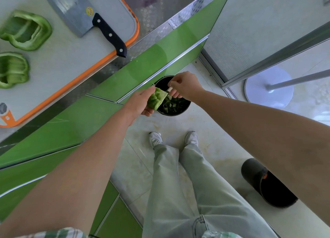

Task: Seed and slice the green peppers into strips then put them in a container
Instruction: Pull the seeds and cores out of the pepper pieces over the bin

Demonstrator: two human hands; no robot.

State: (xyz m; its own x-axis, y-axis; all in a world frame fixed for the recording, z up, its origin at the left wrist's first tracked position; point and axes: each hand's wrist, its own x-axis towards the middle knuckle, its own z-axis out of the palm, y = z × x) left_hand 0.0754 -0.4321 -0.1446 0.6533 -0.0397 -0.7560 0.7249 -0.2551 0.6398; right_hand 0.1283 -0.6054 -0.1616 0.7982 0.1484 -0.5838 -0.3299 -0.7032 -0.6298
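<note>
Cupping a pepper piece with its hollow side turned up, the left hand curls its fingers under the glossy skin. The right hand pinches a pale strip of pith at the piece's open edge, thumb and fingertips closed on it. Both grips hang directly above a black bin on the floor, which holds green and white scraps. The piece looks light and fairly stiff but brittle. I judge its walls would crack if squeezed hard, and the waxy outside could slip. The sound hold is therefore around the curved back with fingers spread, leaving the inner ribs free for the plucking hand. The pith looks soft and likely to tear, so it is best taken close to its root. Up and to the left of the grips, on the counter, a cutting board with an orange rim carries a near pepper half and a far pepper half, both hollow side up. A cleaver lies flat on the board, apart from them. To the right of the grips, nearer the person, a dark bucket sits on the floor.
</note>
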